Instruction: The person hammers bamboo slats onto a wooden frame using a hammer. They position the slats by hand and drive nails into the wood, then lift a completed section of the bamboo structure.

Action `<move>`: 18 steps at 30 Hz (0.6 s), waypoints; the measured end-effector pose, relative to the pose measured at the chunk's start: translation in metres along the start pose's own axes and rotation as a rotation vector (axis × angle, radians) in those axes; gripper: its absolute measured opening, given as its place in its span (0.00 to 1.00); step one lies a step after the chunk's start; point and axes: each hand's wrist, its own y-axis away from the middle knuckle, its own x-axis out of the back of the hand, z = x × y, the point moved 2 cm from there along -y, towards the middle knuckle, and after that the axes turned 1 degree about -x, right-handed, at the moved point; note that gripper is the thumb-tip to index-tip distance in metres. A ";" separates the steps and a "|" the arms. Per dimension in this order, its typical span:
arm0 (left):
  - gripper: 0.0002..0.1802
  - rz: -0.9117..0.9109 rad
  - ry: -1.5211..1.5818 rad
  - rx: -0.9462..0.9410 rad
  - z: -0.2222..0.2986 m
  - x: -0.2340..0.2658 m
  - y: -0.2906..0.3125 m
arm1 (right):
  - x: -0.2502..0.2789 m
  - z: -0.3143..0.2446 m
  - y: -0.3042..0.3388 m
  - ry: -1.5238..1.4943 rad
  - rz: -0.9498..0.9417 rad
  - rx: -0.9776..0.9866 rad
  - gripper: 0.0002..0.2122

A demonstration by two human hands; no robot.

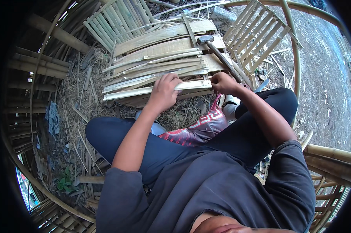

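A pale split bamboo strip (134, 93) lies along the near edge of a low slatted bench of bamboo and boards. My left hand (165, 91) is closed over this strip right of its middle, thumb on the near side. At the strip's right end my right hand (224, 83) is closed with its fingers pinched together; what they hold, if anything, is hidden. Several loose bamboo strips (156, 66) lie side by side just beyond. A hammer (218, 52) with a dark head and wooden handle rests across the wide boards (164, 39), its handle reaching toward my right wrist.
Bamboo slat panels stand at the far left (115, 21) and far right (257, 33). A printed dark and red cloth bag (206, 126) lies between my legs. Straw and bamboo scraps (80, 103) litter the ground on the left. A curved bamboo pole (296, 58) rises at right.
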 end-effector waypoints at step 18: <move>0.20 -0.275 -0.088 0.223 -0.022 -0.012 -0.042 | 0.046 -0.033 -0.133 0.363 0.507 0.011 0.11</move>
